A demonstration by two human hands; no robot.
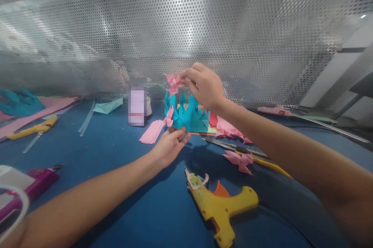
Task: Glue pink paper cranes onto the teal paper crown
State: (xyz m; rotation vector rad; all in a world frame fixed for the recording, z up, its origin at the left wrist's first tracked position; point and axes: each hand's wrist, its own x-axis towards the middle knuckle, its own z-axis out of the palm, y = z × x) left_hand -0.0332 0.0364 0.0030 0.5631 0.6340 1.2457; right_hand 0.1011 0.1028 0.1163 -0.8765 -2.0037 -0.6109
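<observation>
My right hand is raised and closed, pinching a pink folded-paper butterfly between thumb and fingers. Just below that butterfly stands a blue paper crown with pointed leaf-like tips. Low at the crown's front edge, my left hand grips it with its thumb at the bottom; some fingertips are hidden. A second pink butterfly is on the crown's left side. In front lies a yellow hot glue gun with an orange trigger. Another pink butterfly rests on the blue table to the right.
Pink paper strips and a phone with a blurred screen are left of the crown. Pink folded pieces, scissors and a yellow cutter lie right. Another glue gun is far left. A perforated metal panel stands behind.
</observation>
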